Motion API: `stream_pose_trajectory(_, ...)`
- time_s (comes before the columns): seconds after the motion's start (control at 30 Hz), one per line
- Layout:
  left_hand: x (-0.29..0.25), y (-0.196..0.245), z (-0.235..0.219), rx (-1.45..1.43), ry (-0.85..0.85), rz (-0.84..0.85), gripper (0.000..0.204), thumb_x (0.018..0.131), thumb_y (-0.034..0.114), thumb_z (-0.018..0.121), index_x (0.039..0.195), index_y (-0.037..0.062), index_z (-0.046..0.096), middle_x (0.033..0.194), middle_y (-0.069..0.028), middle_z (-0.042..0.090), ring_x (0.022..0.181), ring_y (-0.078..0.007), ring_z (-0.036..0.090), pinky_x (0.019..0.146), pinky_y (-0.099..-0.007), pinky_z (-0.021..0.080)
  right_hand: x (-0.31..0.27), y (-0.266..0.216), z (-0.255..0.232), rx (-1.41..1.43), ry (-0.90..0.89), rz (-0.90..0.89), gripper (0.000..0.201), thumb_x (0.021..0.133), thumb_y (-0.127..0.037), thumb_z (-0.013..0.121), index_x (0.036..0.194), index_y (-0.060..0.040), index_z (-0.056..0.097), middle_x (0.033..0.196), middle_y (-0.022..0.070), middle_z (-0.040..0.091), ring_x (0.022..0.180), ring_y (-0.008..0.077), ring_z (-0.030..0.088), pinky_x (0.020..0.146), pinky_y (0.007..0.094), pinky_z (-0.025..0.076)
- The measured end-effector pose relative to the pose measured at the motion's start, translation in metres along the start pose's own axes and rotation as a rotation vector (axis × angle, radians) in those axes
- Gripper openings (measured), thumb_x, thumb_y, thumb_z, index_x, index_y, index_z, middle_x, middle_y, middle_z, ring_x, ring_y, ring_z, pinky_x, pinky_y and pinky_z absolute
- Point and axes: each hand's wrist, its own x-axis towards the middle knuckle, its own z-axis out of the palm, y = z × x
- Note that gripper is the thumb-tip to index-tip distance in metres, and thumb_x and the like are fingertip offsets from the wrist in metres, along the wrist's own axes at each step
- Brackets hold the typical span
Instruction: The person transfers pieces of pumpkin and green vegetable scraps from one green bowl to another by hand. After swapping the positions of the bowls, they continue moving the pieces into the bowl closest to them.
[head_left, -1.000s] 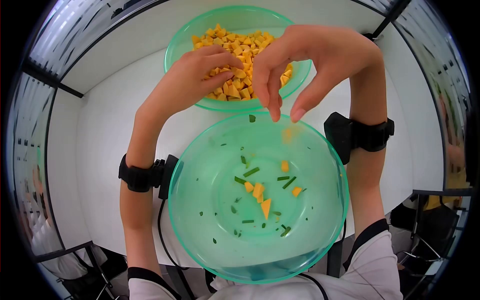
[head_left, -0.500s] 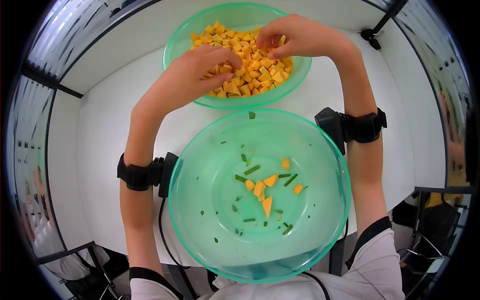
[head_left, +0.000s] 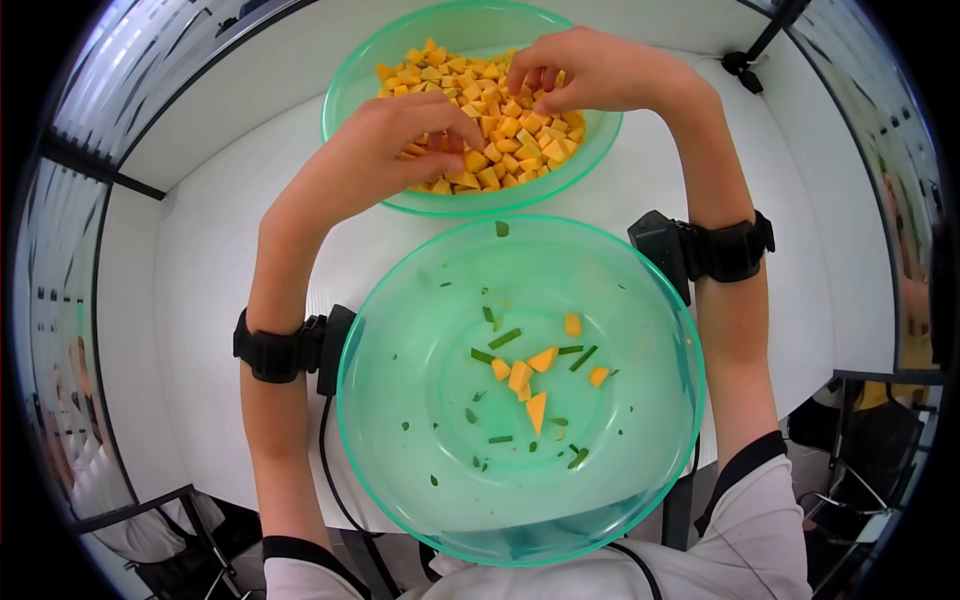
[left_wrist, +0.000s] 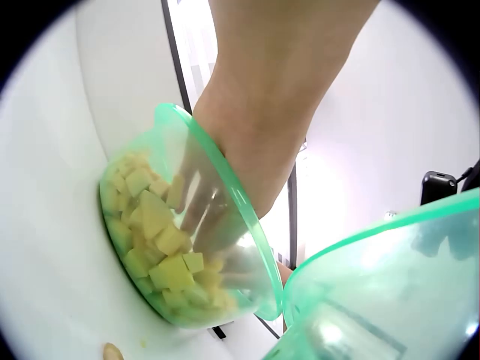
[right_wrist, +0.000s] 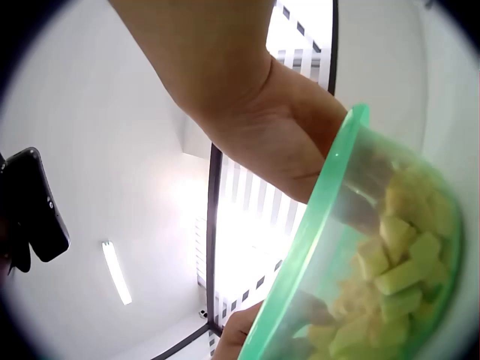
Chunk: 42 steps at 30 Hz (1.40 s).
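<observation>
In the head view, a green see-through bowl (head_left: 350,110) at the back is heaped with diced orange chunks (head_left: 510,150) that look like pumpkin. My left hand (head_left: 395,145) reaches over its near left side, fingers bent down among the chunks and thumb apart from them. From the right, my right hand (head_left: 590,75) dips into the same heap, its fingertips close over the chunks with a gap to the thumb. Both wrist views show fingers through the bowl's wall. Closer to me, a second green bowl (head_left: 400,450) holds several orange chunks (head_left: 520,376) and green stem bits (head_left: 505,338).
The near bowl stands close in front of the far one on a white table (head_left: 210,300), at the table's front edge. White panels (head_left: 840,200) flank the table. A cable (head_left: 325,450) runs down beside the near bowl's left side.
My right hand has moved from above the near bowl back into the far bowl. A chunk it dropped now lies among the others in the near bowl. The left hand has stayed almost in place.
</observation>
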Motion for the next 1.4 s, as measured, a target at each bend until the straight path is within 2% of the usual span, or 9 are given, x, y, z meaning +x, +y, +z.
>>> stream_pose_trajectory(0.17,0.0,0.001,0.0,0.01,0.028,-0.001,0.015,0.08,0.004,0.068,0.09,0.0028,0.058,0.087,-0.004,0.06,0.078,-0.0172,0.055,0.074,-0.0287,0.047,0.002,0.003,0.003,-0.019,0.03,-0.03,0.02,0.084,-0.007,0.062,0.103,-0.0054,0.063,0.095,0.0099,0.065,0.086,0.0212,0.062,0.077,0.0347,0.051)
stream_pose_trajectory(0.43,-0.002,0.008,-0.009,-0.114,0.005,-0.03,0.015,0.08,0.008,0.069,0.09,0.0021,0.06,0.088,-0.0032,0.062,0.082,-0.0162,0.057,0.078,-0.0285,0.047,0.009,0.005,0.011,-0.031,0.099,-0.054,0.017,0.081,-0.005,0.064,0.097,-0.0012,0.063,0.083,0.0108,0.065,0.08,0.0228,0.063,0.072,0.0341,0.05)
stream_pose_trajectory(0.53,-0.005,0.01,-0.021,-0.213,-0.025,0.104,0.018,0.077,0.011,0.073,0.088,0.0026,0.063,0.088,-0.0039,0.064,0.083,-0.0171,0.059,0.078,-0.0291,0.047,0.01,0.007,0.013,-0.016,0.132,-0.046,0.014,0.08,-0.006,0.066,0.093,0.0001,0.063,0.081,0.0108,0.065,0.077,0.0225,0.063,0.07,0.0333,0.051)
stream_pose_trajectory(0.67,-0.005,0.021,-0.027,-0.394,-0.209,0.287,0.019,0.074,0.014,0.078,0.087,0.0047,0.068,0.087,-0.0055,0.068,0.084,-0.0198,0.062,0.077,-0.0306,0.049,0.011,0.007,0.012,-0.006,0.146,-0.037,0.014,0.08,-0.008,0.067,0.09,0.0005,0.062,0.08,0.0112,0.065,0.076,0.0221,0.063,0.069,0.0329,0.051)
stream_pose_trajectory(0.77,-0.003,0.023,-0.023,-0.391,-0.261,0.305,0.018,0.077,0.017,0.077,0.087,0.0042,0.067,0.087,-0.0038,0.067,0.085,-0.018,0.062,0.076,-0.0292,0.048,0.01,0.008,0.008,0.05,0.154,-0.094,0.015,0.082,-0.011,0.068,0.09,-0.0004,0.063,0.081,0.0093,0.066,0.077,0.0191,0.063,0.07,0.0312,0.051)
stream_pose_trajectory(0.97,-0.001,0.025,-0.014,-0.178,0.083,-0.247,0.024,0.087,0.024,0.068,0.096,0.0021,0.064,0.088,-0.003,0.066,0.082,-0.0147,0.063,0.076,-0.0279,0.049,0.001,-0.014,-0.013,0.394,0.106,-0.387,0.017,0.084,-0.016,0.069,0.094,-0.0027,0.065,0.085,0.0022,0.065,0.078,0.0119,0.06,0.075,0.027,0.05)
stream_pose_trajectory(1.0,-0.001,0.024,-0.009,-0.212,0.181,-0.238,0.028,0.085,0.029,0.07,0.092,0.003,0.065,0.077,-0.0038,0.065,0.072,-0.0123,0.059,0.068,-0.0258,0.047,-0.001,-0.02,-0.015,0.443,0.076,-0.403,0.016,0.083,-0.013,0.07,0.094,-0.0023,0.065,0.087,0.0014,0.065,0.08,0.0109,0.06,0.079,0.0263,0.05)
stream_pose_trajectory(1.13,-0.001,0.027,-0.005,-0.203,0.227,-0.191,0.028,0.084,0.029,0.071,0.09,0.0024,0.064,0.072,-0.0047,0.064,0.067,-0.0119,0.058,0.062,-0.0257,0.045,0.0,-0.031,-0.014,0.558,0.012,-0.487,0.016,0.08,-0.003,0.07,0.094,-0.0016,0.063,0.088,0.0017,0.063,0.081,0.0109,0.061,0.083,0.0259,0.05)
stream_pose_trajectory(1.4,0.001,0.028,-0.006,-0.105,0.313,-0.165,0.021,0.077,0.018,0.077,0.079,0.0011,0.065,0.061,-0.0037,0.059,0.055,-0.0105,0.053,0.054,-0.0235,0.043,0.001,-0.029,-0.011,0.621,0.026,-0.464,0.018,0.078,-0.009,0.073,0.091,-0.0009,0.064,0.082,0.0042,0.068,0.08,0.0111,0.065,0.077,0.0244,0.053)
